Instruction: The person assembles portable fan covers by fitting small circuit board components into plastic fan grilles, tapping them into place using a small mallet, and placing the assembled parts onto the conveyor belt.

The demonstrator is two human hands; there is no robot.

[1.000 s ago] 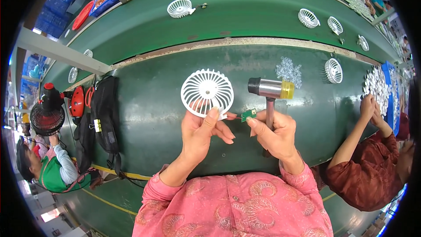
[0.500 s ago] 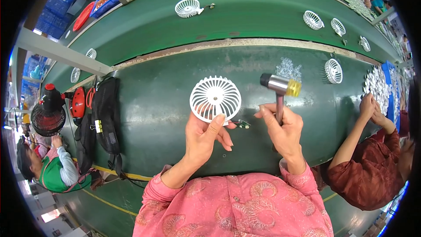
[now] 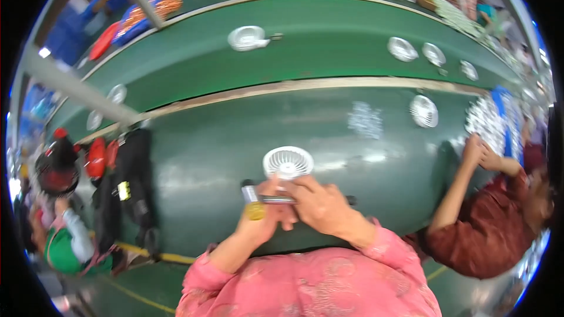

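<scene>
My left hand (image 3: 258,223) is closed on the lower edge of a round white fan grille (image 3: 288,161), which is tilted away from me. A mallet (image 3: 253,199) with one black and one yellow face lies sideways across the front of my hands. My right hand (image 3: 326,208) is wrapped round its handle, and the fingertips of that hand reach the grille's near rim. Motion blur and the overlapping fingers hide what lies between them. The small circuit board by the grille cannot be made out now.
Small clear pieces (image 3: 365,120) lie in a heap beyond my right hand, near another white grille (image 3: 423,111). A black bag (image 3: 138,182) lies at left. Grilles rest on the green conveyor belt (image 3: 329,41). A co-worker's hands (image 3: 479,152) touch white parts at right.
My right hand has swung left and toward the grille, laying the upright mallet sideways. The grille has come nearer to me and tilted. My view has shifted and blurred.
</scene>
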